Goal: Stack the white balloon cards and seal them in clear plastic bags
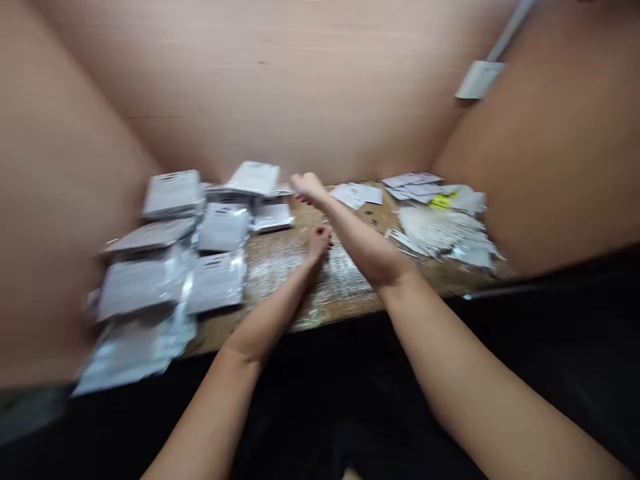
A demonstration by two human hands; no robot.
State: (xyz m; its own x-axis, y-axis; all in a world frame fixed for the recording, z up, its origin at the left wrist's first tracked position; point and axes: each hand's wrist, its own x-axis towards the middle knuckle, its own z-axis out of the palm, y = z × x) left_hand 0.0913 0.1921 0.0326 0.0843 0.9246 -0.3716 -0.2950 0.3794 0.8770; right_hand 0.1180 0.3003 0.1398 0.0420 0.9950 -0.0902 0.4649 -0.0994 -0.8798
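My left hand (320, 241) is closed, low over a sheet of clear bubble wrap (345, 270) spread on the wooden bench. Whatever its curled fingers hold, if anything, is hidden. Farther back, my right hand (309, 189) reaches across to the left with its fingers bent in. It is beside the right end of the stacked packets, and blur hides whether it grips anything. Closest to it are a tilted white packet (254, 177) on top of the pile and a flat packet (273, 216) below.
More plastic-wrapped packets (218, 280) fill the left side of the bench (215, 331). White cards (363, 193) lie at the back, with a card pile (413, 185) to their right. White plastic pieces (435, 227) are heaped at right. Wooden panels enclose three sides; a socket box (479, 80) hangs upper right.
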